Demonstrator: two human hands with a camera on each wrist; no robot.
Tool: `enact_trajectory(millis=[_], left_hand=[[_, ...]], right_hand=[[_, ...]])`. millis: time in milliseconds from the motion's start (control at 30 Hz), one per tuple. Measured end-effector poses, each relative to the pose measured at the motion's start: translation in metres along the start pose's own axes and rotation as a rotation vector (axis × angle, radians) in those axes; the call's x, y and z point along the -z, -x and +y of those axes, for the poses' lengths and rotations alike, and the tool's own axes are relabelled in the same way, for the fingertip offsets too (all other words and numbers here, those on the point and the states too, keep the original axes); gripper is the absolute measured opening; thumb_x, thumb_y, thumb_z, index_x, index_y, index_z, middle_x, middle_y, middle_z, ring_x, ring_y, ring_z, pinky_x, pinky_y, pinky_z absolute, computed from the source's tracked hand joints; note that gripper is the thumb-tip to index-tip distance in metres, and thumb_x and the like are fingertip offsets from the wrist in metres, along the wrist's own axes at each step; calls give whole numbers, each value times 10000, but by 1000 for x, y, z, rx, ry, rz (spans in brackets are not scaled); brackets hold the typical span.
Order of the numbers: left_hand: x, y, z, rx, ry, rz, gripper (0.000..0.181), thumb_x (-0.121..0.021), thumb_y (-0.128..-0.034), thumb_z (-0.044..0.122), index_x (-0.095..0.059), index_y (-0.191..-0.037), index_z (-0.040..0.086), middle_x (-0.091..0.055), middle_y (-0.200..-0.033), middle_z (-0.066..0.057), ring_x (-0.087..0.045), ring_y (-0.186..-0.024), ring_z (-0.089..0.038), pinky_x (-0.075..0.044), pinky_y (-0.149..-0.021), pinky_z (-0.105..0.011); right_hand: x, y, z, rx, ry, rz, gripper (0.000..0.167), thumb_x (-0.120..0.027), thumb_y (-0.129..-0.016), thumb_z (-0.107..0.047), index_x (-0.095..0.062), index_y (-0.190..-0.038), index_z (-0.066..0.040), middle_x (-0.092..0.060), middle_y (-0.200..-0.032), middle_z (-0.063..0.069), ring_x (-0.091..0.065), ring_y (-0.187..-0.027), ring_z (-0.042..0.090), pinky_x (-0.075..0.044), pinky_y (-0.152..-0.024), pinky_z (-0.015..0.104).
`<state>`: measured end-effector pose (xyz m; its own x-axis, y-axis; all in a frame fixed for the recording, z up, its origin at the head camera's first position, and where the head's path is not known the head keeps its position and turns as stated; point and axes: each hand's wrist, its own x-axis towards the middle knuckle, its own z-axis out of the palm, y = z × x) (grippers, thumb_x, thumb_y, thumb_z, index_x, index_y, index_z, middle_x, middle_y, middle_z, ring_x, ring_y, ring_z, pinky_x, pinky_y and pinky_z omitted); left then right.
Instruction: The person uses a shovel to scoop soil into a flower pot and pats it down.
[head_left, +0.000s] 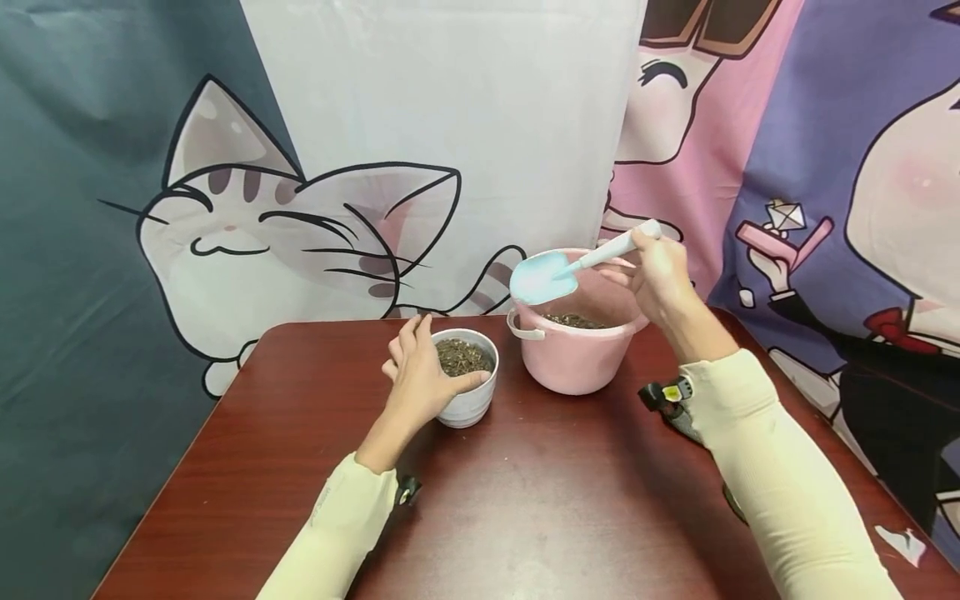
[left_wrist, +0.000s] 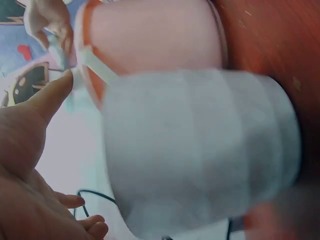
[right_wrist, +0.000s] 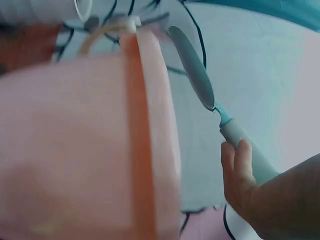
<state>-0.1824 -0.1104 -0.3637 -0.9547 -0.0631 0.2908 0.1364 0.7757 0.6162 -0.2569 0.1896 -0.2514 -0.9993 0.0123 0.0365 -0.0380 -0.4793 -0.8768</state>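
My right hand (head_left: 660, 273) grips the white handle of a small trowel (head_left: 546, 278). Its pale blue blade is held over the left rim of a pink bucket (head_left: 573, 362), which has dark, crumbly soil (head_left: 576, 321) at the bottom. Left of the bucket stands a white ribbed flowerpot (head_left: 467, 410), filled near its rim with similar soil (head_left: 459, 357). Around the pot's top my left hand (head_left: 417, 367) is spread, thumb at the near side. The left wrist view shows that hand (left_wrist: 30, 150) with loosely extended fingers beside the pot (left_wrist: 200, 150); contact is unclear.
Both containers stand on a reddish-brown table (head_left: 285, 467), near its back edge. Behind it hangs a cloth backdrop (head_left: 450, 100) with cartoon figures. The bucket's white handle (head_left: 525, 327) hangs toward the pot. A dark object (head_left: 682, 423) lies partly hidden under the right forearm.
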Motion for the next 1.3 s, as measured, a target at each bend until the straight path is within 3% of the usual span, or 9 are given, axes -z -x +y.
enact_trajectory(millis=[167,333,500,633,767,967,1067,1233,1300], left_hand=[[-4,-1,26,-43,66,-11,1146,-858,-685,551,-280,-1526,31,-266,-1535,-156,-257,-1331,-368,-222,-1015,-588],[-18,-4,52,-72,144,-61,1101,-840,-722,541,-283,-1521,25,-297,-1526,-133,-298,-1326,-353,-234,-1080,-580],[-41,-12,74,-69,222,-64,1106,-834,-744,516,-251,-1524,-8,-285,-1529,-180,-270,-1400,-358,-235,-1138,-539],[-60,-18,87,-23,263,-19,1108,-825,-757,509,-231,-1531,-15,-299,-1526,-199,-293,-1409,-354,-255,-1143,-499],[-72,-21,94,56,251,34,1101,-810,-755,541,-247,-1537,8,-369,-1505,-198,-365,-1380,-363,-285,-1120,-516],[-83,-23,97,99,222,66,1103,-794,-730,608,-264,-1555,103,-460,-1447,-155,-447,-1266,-382,-328,-1039,-558],[-85,-24,98,106,217,73,1124,-783,-716,644,-248,-1567,141,-479,-1425,-135,-450,-1224,-373,-321,-990,-579],[-86,-25,99,118,229,70,1151,-782,-704,657,-230,-1577,148,-477,-1445,-125,-424,-1267,-357,-281,-998,-611],[-85,-25,99,118,243,62,1152,-787,-706,646,-222,-1582,156,-472,-1461,-120,-412,-1295,-345,-260,-1018,-621]], right_hand=[[13,-16,-6,34,110,64,159,-385,-1073,-188,-477,-1034,-64,-711,-759,35,-711,-707,221,-582,-628,327],[20,-35,5,-49,234,169,148,-384,-1070,-201,-463,-1088,-76,-667,-849,36,-702,-737,179,-586,-716,329],[24,-56,26,-73,448,274,275,-439,-1048,-199,-489,-1223,7,-538,-1034,129,-653,-708,101,-574,-748,279],[26,-68,41,-32,669,337,284,-473,-1022,-185,-566,-1170,39,-565,-1115,170,-608,-822,121,-545,-805,247],[27,-75,50,-17,842,355,201,-461,-973,-165,-567,-995,5,-538,-1163,195,-527,-992,219,-460,-927,273],[29,-74,55,-36,957,364,118,-472,-899,-143,-491,-856,-34,-516,-1127,231,-470,-996,288,-404,-968,339],[28,-72,54,-24,1030,341,186,-473,-909,-154,-529,-915,24,-545,-1129,252,-488,-998,313,-411,-991,384],[28,-71,55,-6,1164,295,378,-476,-964,-193,-560,-1200,90,-581,-1236,272,-532,-1116,375,-386,-1051,453],[28,-72,56,2,1185,282,402,-473,-970,-186,-548,-1243,98,-577,-1262,277,-531,-1136,386,-383,-1057,453]])
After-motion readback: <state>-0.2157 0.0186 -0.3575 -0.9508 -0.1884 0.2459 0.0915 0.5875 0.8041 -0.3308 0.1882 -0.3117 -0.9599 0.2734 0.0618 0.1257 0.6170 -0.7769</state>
